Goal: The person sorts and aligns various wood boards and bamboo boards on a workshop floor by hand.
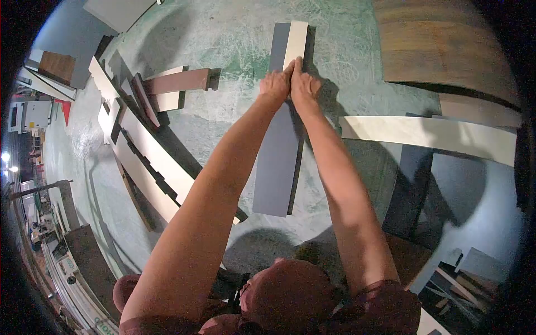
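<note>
A long grey board [274, 167] lies on the floor, with a narrower cream strip [296, 42] along its far part. Both my hands meet at the near end of the visible cream strip. My left hand [274, 85] rests on the grey board at the strip's left side, fingers bent and pressed together. My right hand [305, 86] is beside it, touching it, with its fingertips on the cream strip. The strip's near end is hidden under my hands, and so is whatever the fingers may pinch.
Several cream boards [159, 153] lie crossed on the left, near a brown board [177, 82]. At the right are a long cream plank [424, 131], a wood-grain panel [441, 44] and grey-blue panels [463, 190]. Offcuts [460, 287] fill the lower right.
</note>
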`<act>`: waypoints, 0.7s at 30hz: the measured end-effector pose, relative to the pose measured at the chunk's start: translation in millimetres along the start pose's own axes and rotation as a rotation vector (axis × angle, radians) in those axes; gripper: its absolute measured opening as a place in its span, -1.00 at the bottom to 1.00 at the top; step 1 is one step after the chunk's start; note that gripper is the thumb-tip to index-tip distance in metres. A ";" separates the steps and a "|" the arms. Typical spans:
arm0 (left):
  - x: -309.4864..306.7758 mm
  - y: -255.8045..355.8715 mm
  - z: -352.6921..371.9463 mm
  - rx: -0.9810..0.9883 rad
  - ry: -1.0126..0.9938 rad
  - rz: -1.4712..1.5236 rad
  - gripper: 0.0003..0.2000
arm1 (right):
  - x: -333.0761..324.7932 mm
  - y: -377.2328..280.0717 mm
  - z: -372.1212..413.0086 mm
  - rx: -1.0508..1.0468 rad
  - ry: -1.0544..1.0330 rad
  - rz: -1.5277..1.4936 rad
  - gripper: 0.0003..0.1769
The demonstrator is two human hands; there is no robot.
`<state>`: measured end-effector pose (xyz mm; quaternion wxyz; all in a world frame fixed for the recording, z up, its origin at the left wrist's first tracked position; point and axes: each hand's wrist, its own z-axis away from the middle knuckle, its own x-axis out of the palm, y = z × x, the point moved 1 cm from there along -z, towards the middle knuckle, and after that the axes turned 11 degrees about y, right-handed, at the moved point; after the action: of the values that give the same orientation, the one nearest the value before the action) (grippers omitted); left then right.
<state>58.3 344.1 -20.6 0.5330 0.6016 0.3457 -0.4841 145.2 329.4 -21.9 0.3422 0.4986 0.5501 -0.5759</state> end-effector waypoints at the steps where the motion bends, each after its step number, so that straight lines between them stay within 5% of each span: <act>1: -1.4 -0.7 12.6 -0.003 0.029 -0.001 -0.52 | -1.7 -1.3 10.4 -0.031 0.004 -0.005 -0.34; 21: -9.5 -38.4 318.7 -0.181 0.119 0.156 -0.44 | -31.7 -43.6 294.1 -0.012 -0.381 -0.290 -0.35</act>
<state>-48.4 41.4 -11.5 0.5997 0.6040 0.3710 -0.3713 54.4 44.9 -9.1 0.3567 0.2946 0.5449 -0.6993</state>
